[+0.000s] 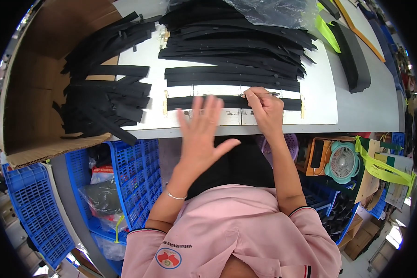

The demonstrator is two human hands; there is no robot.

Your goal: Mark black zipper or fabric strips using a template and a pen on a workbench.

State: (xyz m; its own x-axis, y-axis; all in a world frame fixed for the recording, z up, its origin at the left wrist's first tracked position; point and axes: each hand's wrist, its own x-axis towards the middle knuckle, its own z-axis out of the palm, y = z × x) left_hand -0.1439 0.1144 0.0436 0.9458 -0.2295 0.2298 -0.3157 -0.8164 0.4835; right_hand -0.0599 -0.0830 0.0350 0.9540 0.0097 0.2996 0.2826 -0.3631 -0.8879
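Note:
A long black strip lies flat across the white work board near the table's front edge. My left hand hovers open above its near side, fingers spread, holding nothing. My right hand rests on the strip's right part, fingers pinched on a thin silvery pen-like tool whose tip points right. Two more black strips lie just behind it, and a fanned stack of black strips sits farther back.
A heap of black strips spills from an open cardboard box at the left. Clear plastic bags and a dark foam piece lie behind. Blue crates, a small fan and yellow straps sit below the table.

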